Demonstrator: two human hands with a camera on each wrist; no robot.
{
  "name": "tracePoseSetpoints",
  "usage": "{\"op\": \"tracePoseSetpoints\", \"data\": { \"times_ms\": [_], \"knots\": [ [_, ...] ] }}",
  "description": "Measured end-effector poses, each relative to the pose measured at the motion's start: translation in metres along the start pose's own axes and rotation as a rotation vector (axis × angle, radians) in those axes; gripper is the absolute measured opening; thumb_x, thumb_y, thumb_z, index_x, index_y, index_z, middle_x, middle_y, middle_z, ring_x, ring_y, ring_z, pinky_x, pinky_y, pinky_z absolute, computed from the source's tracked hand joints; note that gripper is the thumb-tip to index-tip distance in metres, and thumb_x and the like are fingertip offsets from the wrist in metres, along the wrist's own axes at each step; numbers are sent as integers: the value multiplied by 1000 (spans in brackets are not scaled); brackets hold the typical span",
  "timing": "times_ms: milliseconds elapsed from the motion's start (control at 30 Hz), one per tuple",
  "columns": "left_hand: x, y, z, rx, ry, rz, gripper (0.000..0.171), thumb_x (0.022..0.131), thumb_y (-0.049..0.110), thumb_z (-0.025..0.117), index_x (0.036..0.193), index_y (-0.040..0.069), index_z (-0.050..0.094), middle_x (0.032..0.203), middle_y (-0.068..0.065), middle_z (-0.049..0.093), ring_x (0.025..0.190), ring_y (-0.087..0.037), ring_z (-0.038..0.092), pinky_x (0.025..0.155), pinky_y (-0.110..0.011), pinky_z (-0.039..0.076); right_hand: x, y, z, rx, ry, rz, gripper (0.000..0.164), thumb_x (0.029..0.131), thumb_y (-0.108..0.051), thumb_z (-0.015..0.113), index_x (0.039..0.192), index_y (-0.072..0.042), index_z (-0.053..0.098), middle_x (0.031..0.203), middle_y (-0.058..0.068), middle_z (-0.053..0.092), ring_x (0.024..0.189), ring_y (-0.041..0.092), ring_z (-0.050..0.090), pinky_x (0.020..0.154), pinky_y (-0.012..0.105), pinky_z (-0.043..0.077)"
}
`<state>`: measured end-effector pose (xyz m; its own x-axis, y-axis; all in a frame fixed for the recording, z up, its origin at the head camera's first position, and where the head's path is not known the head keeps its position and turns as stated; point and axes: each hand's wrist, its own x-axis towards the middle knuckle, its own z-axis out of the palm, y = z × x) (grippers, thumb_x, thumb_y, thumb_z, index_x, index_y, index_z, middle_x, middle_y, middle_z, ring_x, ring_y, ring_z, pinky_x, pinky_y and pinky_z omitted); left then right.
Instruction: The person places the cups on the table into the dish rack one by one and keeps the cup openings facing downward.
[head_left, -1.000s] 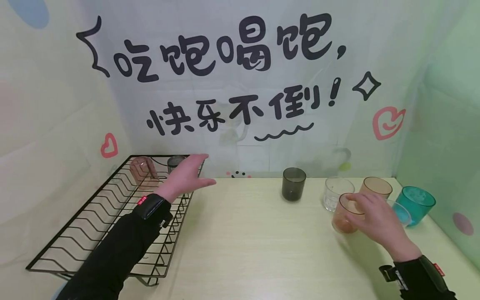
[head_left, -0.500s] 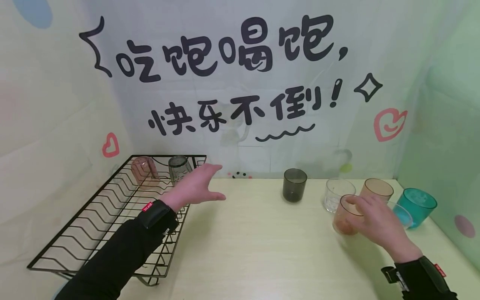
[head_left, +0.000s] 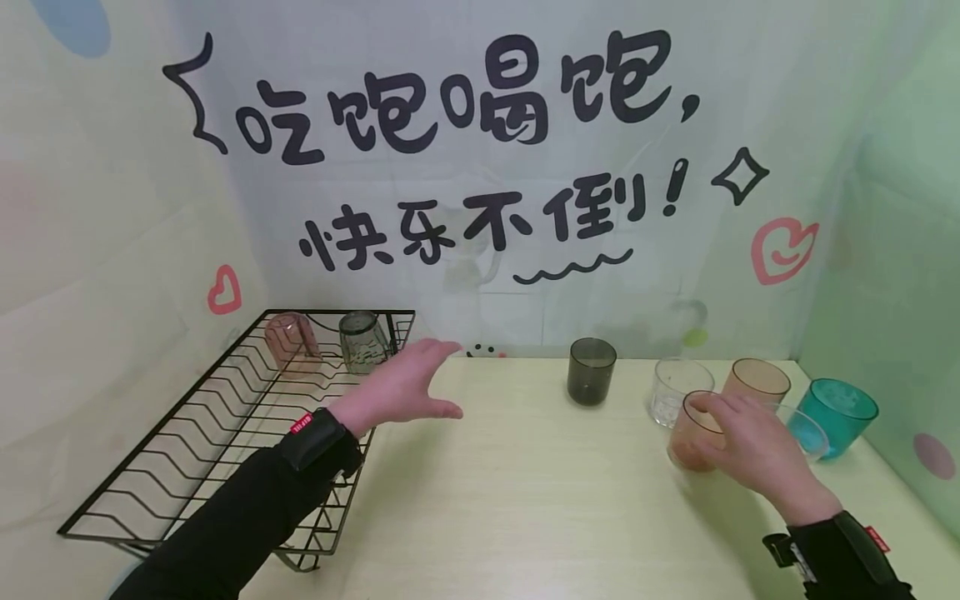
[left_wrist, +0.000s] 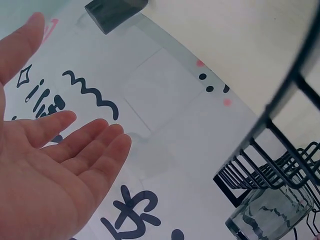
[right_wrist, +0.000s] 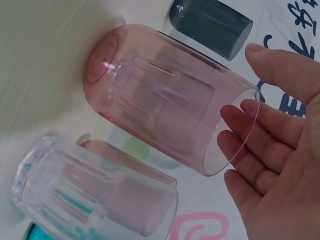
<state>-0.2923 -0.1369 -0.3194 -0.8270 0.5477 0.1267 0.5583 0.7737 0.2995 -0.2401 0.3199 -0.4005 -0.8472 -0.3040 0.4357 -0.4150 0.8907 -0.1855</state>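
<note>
My right hand (head_left: 765,446) is at the mouth of an upright pink glass (head_left: 686,437) on the table. In the right wrist view, the fingers show behind that glass's rim while the thumb (right_wrist: 282,72) stays apart from its wall. The left hand (head_left: 401,385) hovers by the right edge of the black dish rack (head_left: 315,311), palm bare, thumb and fingers spread. Inside the rack, at the back, are a pink glass (head_left: 285,337) and a grey ripple-patterned glass (head_left: 363,346), both upside down.
Alone near the back wall stands a dark grey glass (head_left: 591,371). Around the right hand are a clear glass (head_left: 666,392), an amber glass (head_left: 757,380), a teal glass (head_left: 838,417) and another clear glass (head_left: 813,443) partly hidden by the hand. A green side wall (head_left: 885,275) closes off the right.
The left hand has moved right and toward me, away from the rack's back corner, uncovering the grey glass there. The right hand stays at the pink glass.
</note>
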Motion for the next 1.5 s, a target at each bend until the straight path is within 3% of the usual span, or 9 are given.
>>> {"op": "tracePoseSetpoints", "data": {
  "times_ms": [467,700,1033,1233,1500],
  "knots": [
    [-8,10,5,-12,-2,33,96,76,39,86,150,3,38,143,-17,49,130,-32,47,107,-46,41,-1,0,5,-1,-62,44,55,76,-24,85,120,-1,62,117,21,65,110,43,54,91,59,44],
    [-9,12,9,-23,-4,40,95,76,40,86,150,3,39,150,-16,42,135,-32,43,110,-45,38,0,0,9,-29,-76,36,52,76,-22,85,117,0,63,110,20,66,104,42,57,87,58,46],
    [-13,18,7,-19,-3,68,94,76,40,86,149,2,39,147,-18,45,135,-32,43,111,-45,37,0,-1,12,-85,-91,17,49,75,-19,85,114,2,64,98,17,66,91,38,60,79,55,50],
    [-14,22,7,-19,-7,75,94,76,39,86,149,2,39,147,-18,45,135,-32,43,110,-45,37,0,0,16,-111,-66,-25,32,73,-10,85,97,-5,65,82,3,65,75,29,60,68,47,50],
    [-14,24,9,-36,-18,83,94,76,38,86,149,1,39,146,-17,46,134,-31,44,110,-44,38,-2,2,19,-109,15,-92,25,71,1,81,88,-9,64,75,-3,62,68,22,57,62,41,47]
  ]
}}
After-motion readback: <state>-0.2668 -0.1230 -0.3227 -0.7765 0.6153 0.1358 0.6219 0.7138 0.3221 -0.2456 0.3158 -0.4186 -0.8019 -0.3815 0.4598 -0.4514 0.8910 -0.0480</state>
